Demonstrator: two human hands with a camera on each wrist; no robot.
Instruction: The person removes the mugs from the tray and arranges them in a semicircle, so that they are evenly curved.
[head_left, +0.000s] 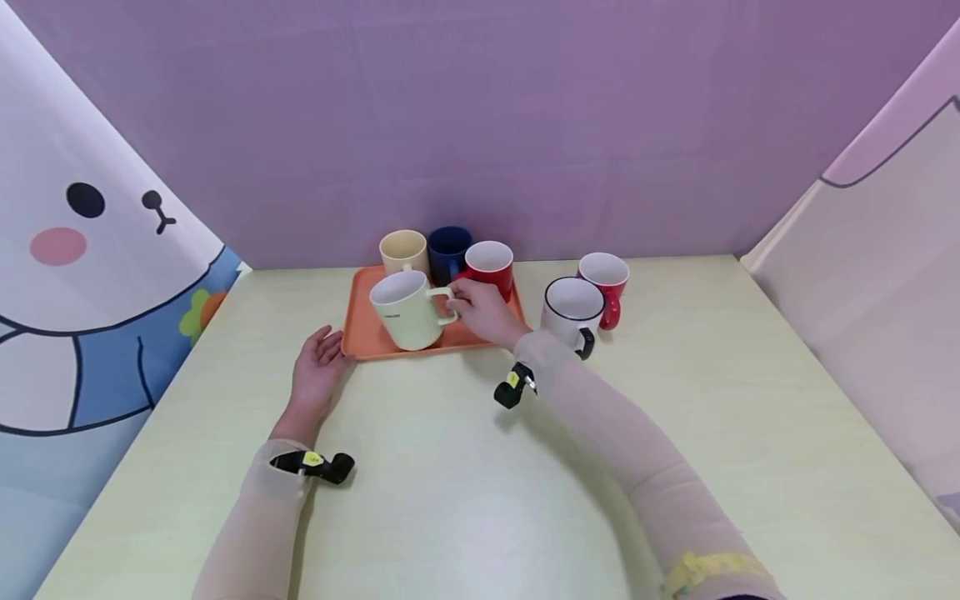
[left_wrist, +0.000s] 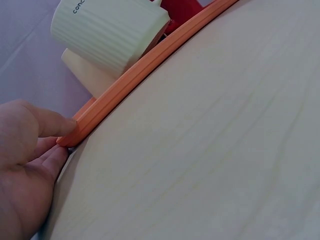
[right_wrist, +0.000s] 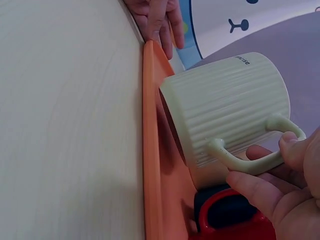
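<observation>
My right hand (head_left: 483,310) pinches the handle of a pale green ribbed mug (right_wrist: 230,110) between thumb and fingers. The mug leans a little over the front of an orange tray (head_left: 358,321); whether its base touches the tray is unclear. At the tray's front left corner, my left hand (head_left: 318,371) holds the rim, thumb on one side and fingers on the other in the left wrist view. Behind the green mug, a cream mug (head_left: 403,245), a dark blue mug (head_left: 450,242) and a red mug (head_left: 495,267) with white inside stand on the tray.
Right of the tray, a white mug (head_left: 562,323) with black rim and handle stands on the pale table (head_left: 450,467). Just behind it is another red mug (head_left: 611,292), white inside. A purple backdrop (head_left: 480,125) rises at the table's back edge.
</observation>
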